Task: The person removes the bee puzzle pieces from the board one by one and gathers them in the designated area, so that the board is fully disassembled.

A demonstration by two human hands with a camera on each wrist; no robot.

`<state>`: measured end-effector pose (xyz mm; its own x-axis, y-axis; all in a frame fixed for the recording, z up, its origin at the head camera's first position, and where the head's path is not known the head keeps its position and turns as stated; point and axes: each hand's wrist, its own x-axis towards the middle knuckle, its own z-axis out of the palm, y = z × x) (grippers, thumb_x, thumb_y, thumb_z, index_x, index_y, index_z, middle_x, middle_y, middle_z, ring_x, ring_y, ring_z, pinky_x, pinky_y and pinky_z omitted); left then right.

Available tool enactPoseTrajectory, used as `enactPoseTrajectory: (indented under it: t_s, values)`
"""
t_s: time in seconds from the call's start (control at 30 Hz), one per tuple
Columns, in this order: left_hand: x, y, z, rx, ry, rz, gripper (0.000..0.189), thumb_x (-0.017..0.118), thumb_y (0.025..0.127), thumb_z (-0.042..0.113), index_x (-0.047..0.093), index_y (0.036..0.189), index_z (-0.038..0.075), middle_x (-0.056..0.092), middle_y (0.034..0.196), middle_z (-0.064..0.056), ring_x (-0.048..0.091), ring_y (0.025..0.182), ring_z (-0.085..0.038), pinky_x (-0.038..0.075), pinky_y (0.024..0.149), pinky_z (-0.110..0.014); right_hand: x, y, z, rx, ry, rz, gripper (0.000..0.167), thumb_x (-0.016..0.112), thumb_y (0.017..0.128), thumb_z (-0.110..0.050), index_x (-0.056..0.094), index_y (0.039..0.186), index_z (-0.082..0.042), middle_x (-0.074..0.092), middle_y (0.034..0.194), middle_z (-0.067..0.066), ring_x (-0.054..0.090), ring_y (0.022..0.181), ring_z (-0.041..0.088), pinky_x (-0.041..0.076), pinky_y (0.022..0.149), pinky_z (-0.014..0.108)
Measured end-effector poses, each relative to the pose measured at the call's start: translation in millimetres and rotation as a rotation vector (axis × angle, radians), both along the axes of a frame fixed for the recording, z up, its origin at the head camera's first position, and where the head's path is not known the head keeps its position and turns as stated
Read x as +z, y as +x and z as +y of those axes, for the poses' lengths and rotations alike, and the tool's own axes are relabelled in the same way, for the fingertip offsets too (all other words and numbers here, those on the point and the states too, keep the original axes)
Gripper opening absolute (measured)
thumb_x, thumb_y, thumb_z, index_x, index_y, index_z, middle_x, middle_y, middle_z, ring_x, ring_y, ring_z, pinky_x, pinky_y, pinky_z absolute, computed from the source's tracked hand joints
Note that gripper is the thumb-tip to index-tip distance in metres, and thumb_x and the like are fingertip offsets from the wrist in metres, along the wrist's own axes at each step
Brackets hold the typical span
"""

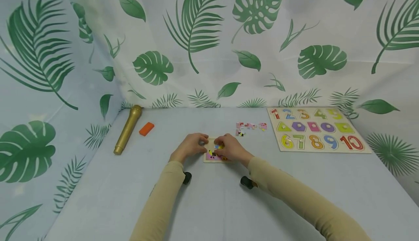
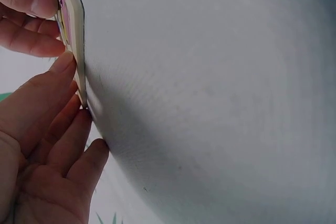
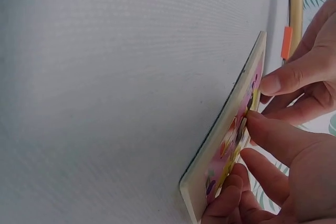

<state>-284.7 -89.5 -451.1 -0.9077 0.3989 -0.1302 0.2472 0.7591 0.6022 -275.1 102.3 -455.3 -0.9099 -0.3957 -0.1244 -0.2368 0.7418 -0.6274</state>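
Observation:
A small jigsaw board (image 1: 209, 160) with a pale wooden rim and a pink and yellow picture lies on the table in front of me. My left hand (image 1: 190, 147) grips its left edge; the thumb presses on the rim (image 2: 79, 32) in the left wrist view, with the fingers along the side. Over the right part of the board, my right hand (image 1: 233, 148) pinches a jigsaw piece (image 3: 242, 130), which sits slightly tilted above the picture. Part of the picture is hidden under the fingers. Several loose pink jigsaw pieces (image 1: 250, 125) lie beyond the right hand.
At the back right lies a wooden number and shape board (image 1: 306, 149). A gold microphone (image 1: 127, 130) and an orange block (image 1: 146, 128) are at the back left. Leaf-patterned cloth (image 1: 209, 70) hangs behind and beside the pale table (image 1: 209, 204).

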Motion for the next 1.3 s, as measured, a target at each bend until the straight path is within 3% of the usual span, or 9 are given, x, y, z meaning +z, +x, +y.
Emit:
enactPoseTrajectory:
  t_s: [0.33,0.63,1.3]
  values:
    - [0.6,-0.5,0.2,0.009,0.000,-0.009,0.034,0.077,0.084,0.008,0.070,0.116,0.001,0.057,0.139,-0.006,0.045,0.135,-0.025,0.033,0.113,-0.038,6.7,1.1,-3.5,-0.022,-0.002,-0.048,0.035,0.074,0.088,-0.017,0.066,0.118,-0.001,0.055,0.108,0.011,0.051,0.095,0.023,0.047,0.091,0.038]
    - [0.3,-0.7,-0.4,-0.006,-0.008,-0.001,0.035,0.076,0.084,0.008,0.069,0.117,0.001,0.056,0.139,-0.006,0.044,0.135,-0.027,0.033,0.113,-0.039,5.1,2.3,-2.3,-0.029,-0.010,-0.033,0.026,0.075,0.087,-0.016,0.069,0.108,-0.002,0.055,0.110,0.013,0.050,0.104,0.027,0.046,0.097,0.042]
    - [0.3,0.6,-0.1,-0.011,-0.004,0.004,0.034,0.076,0.084,0.008,0.070,0.116,0.001,0.057,0.139,-0.007,0.045,0.134,-0.027,0.033,0.113,-0.040,-1.9,4.5,-1.9,-0.015,-0.007,0.004,0.023,0.073,0.089,-0.016,0.069,0.110,-0.008,0.056,0.108,0.011,0.050,0.101,0.025,0.046,0.093,0.042]
